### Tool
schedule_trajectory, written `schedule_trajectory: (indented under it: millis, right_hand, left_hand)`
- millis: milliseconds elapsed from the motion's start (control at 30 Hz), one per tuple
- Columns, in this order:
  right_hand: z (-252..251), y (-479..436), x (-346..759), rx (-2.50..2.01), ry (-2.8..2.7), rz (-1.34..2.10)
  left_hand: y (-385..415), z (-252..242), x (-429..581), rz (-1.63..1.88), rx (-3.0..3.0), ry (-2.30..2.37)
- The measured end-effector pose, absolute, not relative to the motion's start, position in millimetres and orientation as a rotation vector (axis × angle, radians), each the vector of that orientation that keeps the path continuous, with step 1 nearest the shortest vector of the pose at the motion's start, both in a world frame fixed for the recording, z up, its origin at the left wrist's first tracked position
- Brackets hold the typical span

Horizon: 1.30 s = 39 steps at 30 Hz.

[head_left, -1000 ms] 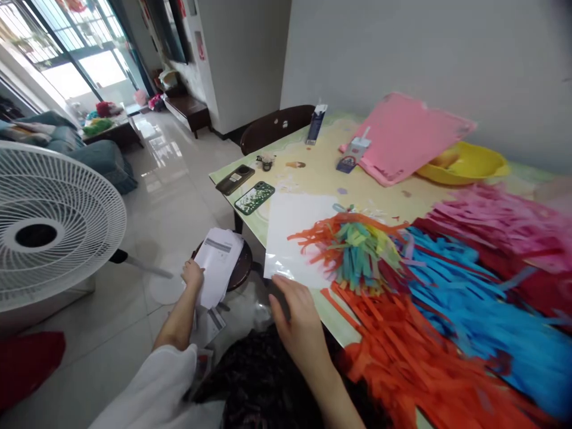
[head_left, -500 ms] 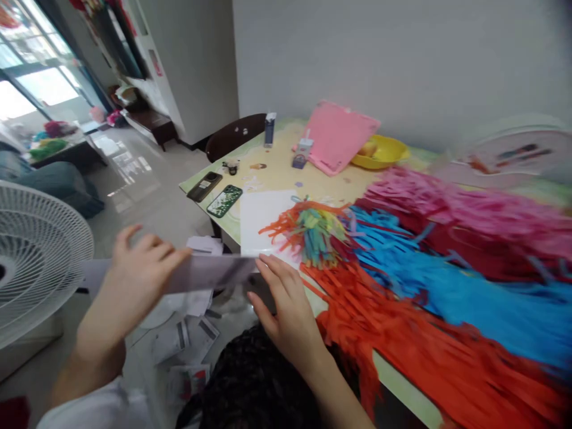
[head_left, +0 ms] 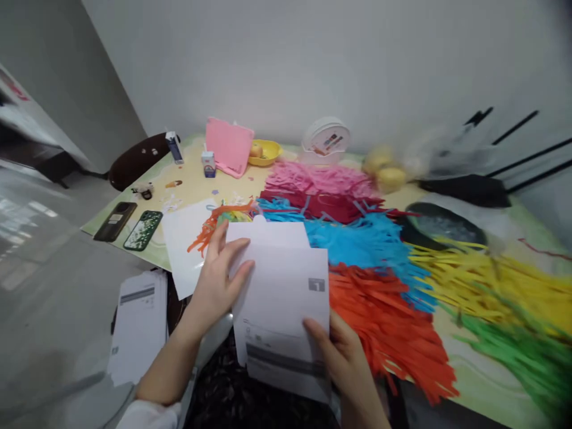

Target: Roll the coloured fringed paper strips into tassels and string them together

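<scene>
Over my lap, both hands hold a flat white card envelope [head_left: 279, 286] with a grey box marked "1", a dark printed band low down and a tabbed flap at its top. My left hand [head_left: 221, 280] grips the upper left edge, its thumb lying on the front. My right hand [head_left: 342, 351] pinches the lower right side, thumb in front and fingers behind. Behind the flap lies a bundle of mixed paper strips [head_left: 214, 223], partly hidden. Orange paper strips [head_left: 384, 328] are just right of the envelope. A stack of similar white envelopes [head_left: 138, 325] sits low on the left.
Heaps of blue [head_left: 366, 244], dark red, pink, yellow [head_left: 487, 280] and green strips cover the table. Two phones [head_left: 143, 230] and a white sheet [head_left: 181, 238] lie at its left. A pink tablet case [head_left: 229, 146], small cartons and a yellow bowl [head_left: 270, 154] stand behind.
The view has swung right. The envelope, seen edge-on before, now faces me. My left hand came in from the far left, and my right hand went down to the lower right side.
</scene>
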State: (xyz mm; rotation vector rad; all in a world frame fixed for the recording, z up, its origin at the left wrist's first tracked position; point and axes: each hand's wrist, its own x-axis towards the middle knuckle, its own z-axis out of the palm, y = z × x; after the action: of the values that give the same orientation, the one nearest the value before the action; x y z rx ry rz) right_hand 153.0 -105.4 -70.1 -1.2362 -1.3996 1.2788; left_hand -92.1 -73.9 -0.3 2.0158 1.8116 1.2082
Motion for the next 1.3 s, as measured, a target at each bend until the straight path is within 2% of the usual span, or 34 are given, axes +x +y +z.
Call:
schedule_trajectory:
  millis: [367,600,767,1033,1100,1233,1300]
  right_hand:
    - [-78,-100,156,-1.364,-1.292,1.183]
    - [-85,-100,155,-1.426,-1.330,1.247]
    - [-84,-99,162,-1.226,-1.405,1.521]
    - [-86,-95,161,-0.897,-1.299,1.941]
    - [-79,-96,161,-0.916,-1.357,1.811]
    - [-40,-95,164,-1.168,-1.582,0.865]
    - [-17,-88,159,-1.137,-1.843,0.582]
  left_hand:
    - [-55,-12,-80,1.321,1.643,1.723]
    - [-53,-9,-88,1.071,1.559,1.715]
    - [-58,-5,-96,0.983,1.398,1.381]
    - [-56,-3,-98,0.896,1.403,1.164]
    - [-53,-3,-96,0.876,1.469,1.221]
    - [-54,5,-82,0.783,1.742,1.407]
    - [-58,12,-71,0.737,1.872,1.348]
